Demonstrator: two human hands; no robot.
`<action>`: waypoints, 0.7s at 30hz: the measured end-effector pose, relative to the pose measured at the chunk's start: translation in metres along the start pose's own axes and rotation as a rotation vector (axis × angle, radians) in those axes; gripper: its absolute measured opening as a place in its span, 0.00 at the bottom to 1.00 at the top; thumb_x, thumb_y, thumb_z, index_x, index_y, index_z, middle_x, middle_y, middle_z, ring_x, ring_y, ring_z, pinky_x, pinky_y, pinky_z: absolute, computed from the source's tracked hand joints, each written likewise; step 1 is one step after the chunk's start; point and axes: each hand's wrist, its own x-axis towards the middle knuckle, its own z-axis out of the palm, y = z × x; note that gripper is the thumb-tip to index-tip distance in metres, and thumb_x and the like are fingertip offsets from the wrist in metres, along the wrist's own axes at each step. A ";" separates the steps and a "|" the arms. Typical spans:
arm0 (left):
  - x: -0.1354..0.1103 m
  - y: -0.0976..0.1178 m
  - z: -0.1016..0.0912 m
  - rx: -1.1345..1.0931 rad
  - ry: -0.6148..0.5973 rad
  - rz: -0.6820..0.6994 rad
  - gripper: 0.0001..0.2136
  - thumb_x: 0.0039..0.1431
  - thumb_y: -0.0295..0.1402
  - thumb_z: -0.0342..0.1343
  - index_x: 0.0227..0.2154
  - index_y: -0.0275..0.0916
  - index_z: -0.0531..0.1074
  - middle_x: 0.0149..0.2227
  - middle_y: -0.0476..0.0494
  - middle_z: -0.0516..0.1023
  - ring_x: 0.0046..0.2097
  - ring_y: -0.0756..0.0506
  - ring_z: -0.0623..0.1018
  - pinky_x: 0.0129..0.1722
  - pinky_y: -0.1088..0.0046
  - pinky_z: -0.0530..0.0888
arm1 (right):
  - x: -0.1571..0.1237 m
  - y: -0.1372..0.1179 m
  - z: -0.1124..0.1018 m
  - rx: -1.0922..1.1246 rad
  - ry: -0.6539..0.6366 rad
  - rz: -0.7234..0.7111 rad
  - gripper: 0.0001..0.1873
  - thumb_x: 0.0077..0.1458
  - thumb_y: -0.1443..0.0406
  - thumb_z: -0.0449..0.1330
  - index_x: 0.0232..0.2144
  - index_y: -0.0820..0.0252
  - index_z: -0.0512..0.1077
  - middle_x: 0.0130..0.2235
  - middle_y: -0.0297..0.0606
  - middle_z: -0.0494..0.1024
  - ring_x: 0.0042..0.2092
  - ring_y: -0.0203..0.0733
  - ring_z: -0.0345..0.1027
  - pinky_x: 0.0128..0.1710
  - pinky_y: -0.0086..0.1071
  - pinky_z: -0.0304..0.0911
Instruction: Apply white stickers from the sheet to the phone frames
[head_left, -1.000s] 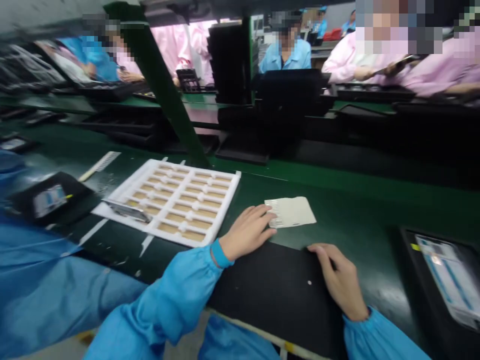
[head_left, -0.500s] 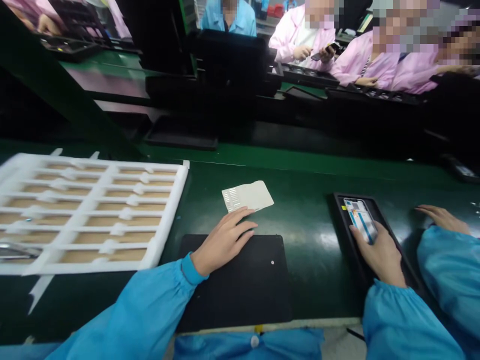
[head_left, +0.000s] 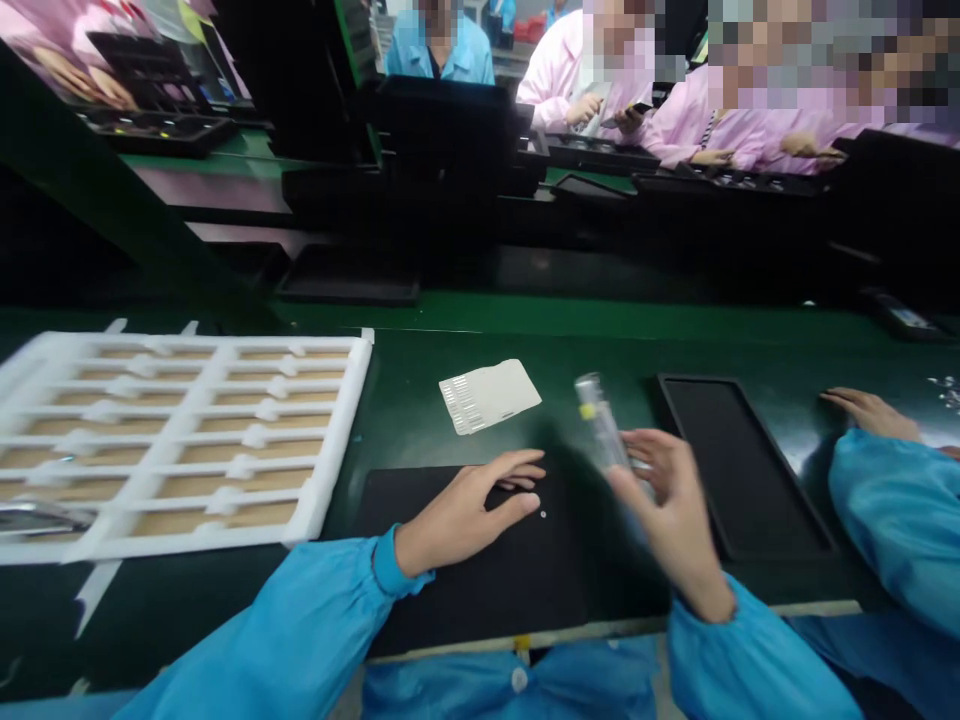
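Observation:
My right hand (head_left: 667, 500) grips a smartphone (head_left: 601, 420), tilted and blurred by motion, above the green bench between the mat and the tray. A yellow mark shows near its top end. My left hand (head_left: 472, 510) rests over the black mat (head_left: 480, 580), fingers apart and holding nothing. One small white dot (head_left: 543, 514) lies on the mat by my left thumb. Beyond that hand lies a pale sticker sheet (head_left: 495, 394) with rows of small strips along its left end. To the right is a black tray (head_left: 739, 470) with nothing in it.
At the left stands a white foam-divided box (head_left: 180, 440) with a metal tool (head_left: 45, 517) on its near corner. A co-worker's hand (head_left: 874, 412) rests on the bench at the far right. Black trays (head_left: 349, 275) sit behind; several people work across the line.
My right hand has lifted the smartphone out of the black tray and carried it left. My left hand has moved slightly right and nearer, away from the sticker sheet.

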 end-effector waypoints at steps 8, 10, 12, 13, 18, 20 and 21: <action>0.010 -0.021 0.005 -0.326 0.384 -0.157 0.27 0.65 0.53 0.49 0.58 0.39 0.64 0.56 0.37 0.74 0.56 0.36 0.75 0.53 0.58 0.75 | -0.016 -0.025 0.070 -0.282 -0.130 -0.368 0.33 0.59 0.54 0.60 0.61 0.59 0.56 0.60 0.51 0.65 0.60 0.55 0.61 0.59 0.52 0.60; 0.011 -0.021 -0.003 -0.353 0.457 -0.163 0.26 0.64 0.52 0.50 0.57 0.38 0.64 0.55 0.37 0.74 0.55 0.37 0.75 0.52 0.61 0.76 | -0.004 -0.005 0.039 -0.436 0.023 -0.391 0.31 0.60 0.51 0.57 0.60 0.61 0.59 0.57 0.53 0.67 0.59 0.59 0.62 0.58 0.55 0.60; 0.011 -0.018 -0.010 -0.339 0.467 -0.154 0.24 0.65 0.50 0.51 0.56 0.38 0.64 0.55 0.38 0.74 0.54 0.38 0.75 0.51 0.63 0.75 | 0.004 0.022 -0.007 -0.702 0.211 -0.293 0.33 0.59 0.47 0.55 0.56 0.64 0.64 0.51 0.56 0.71 0.54 0.65 0.65 0.52 0.58 0.63; 0.009 -0.016 -0.014 -0.319 0.443 -0.150 0.23 0.65 0.49 0.51 0.55 0.39 0.65 0.54 0.39 0.75 0.53 0.39 0.75 0.51 0.64 0.74 | 0.006 0.037 -0.031 -0.850 0.208 -0.215 0.35 0.58 0.45 0.53 0.56 0.65 0.64 0.47 0.57 0.72 0.51 0.68 0.67 0.46 0.59 0.65; 0.001 -0.011 -0.020 -0.057 0.195 -0.087 0.15 0.68 0.44 0.49 0.48 0.40 0.71 0.48 0.43 0.77 0.48 0.41 0.76 0.47 0.69 0.71 | 0.013 0.087 -0.113 -1.041 -0.037 -0.083 0.28 0.55 0.40 0.46 0.36 0.56 0.66 0.32 0.45 0.71 0.35 0.61 0.71 0.33 0.51 0.68; -0.001 -0.011 -0.019 0.075 0.082 -0.086 0.14 0.68 0.44 0.48 0.44 0.40 0.71 0.41 0.44 0.78 0.43 0.43 0.77 0.39 0.71 0.70 | 0.022 0.084 -0.114 -1.056 -0.035 -0.176 0.25 0.57 0.42 0.44 0.34 0.56 0.65 0.32 0.45 0.72 0.34 0.59 0.70 0.32 0.48 0.66; -0.001 -0.011 -0.018 0.136 0.045 -0.092 0.14 0.68 0.44 0.47 0.43 0.40 0.71 0.39 0.45 0.77 0.40 0.43 0.77 0.37 0.72 0.69 | 0.029 0.078 -0.108 -1.074 -0.016 -0.240 0.25 0.58 0.44 0.43 0.35 0.56 0.66 0.33 0.46 0.72 0.35 0.59 0.70 0.32 0.47 0.65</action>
